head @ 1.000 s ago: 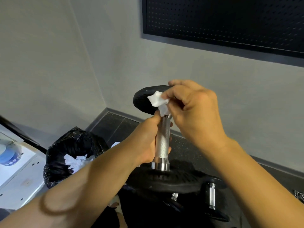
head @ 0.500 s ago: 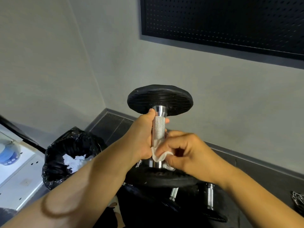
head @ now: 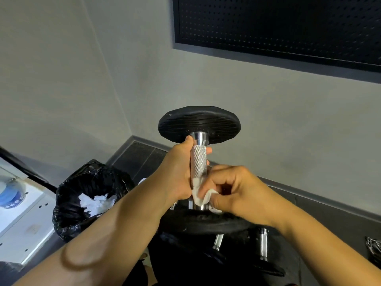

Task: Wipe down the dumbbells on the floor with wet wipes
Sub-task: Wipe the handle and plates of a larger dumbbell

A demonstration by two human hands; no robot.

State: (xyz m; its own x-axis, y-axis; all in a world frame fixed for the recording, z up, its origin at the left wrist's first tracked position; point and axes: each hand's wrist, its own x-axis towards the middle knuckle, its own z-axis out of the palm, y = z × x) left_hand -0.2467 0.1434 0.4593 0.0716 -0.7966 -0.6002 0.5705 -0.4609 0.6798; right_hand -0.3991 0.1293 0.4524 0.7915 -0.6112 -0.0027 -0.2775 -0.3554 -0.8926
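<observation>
Dumbbell [head: 199, 162] stands upright in front of the wall, btm plate right over the other dumbbells [head: 262, 244] on the floor; can't tell if it rests on them. Left hand [head: 177, 176] has its fingers curled round the knurled handle. Right hand [head: 233, 188] pinches a bunched wet wipe [head: 201, 196] vs. the handle's low end.

Risks: damp steel + one-hand hold, so the weight could slip & drop on those below. The strip under the left palm prob. gets missed. The small wipe could pop out of the pinch.

Hard to see: btm plate mostly behind both arms, floor dumbbells too dark to count. Bin bag [head: 82, 193] w/ crumpled white wipes sits left.
</observation>
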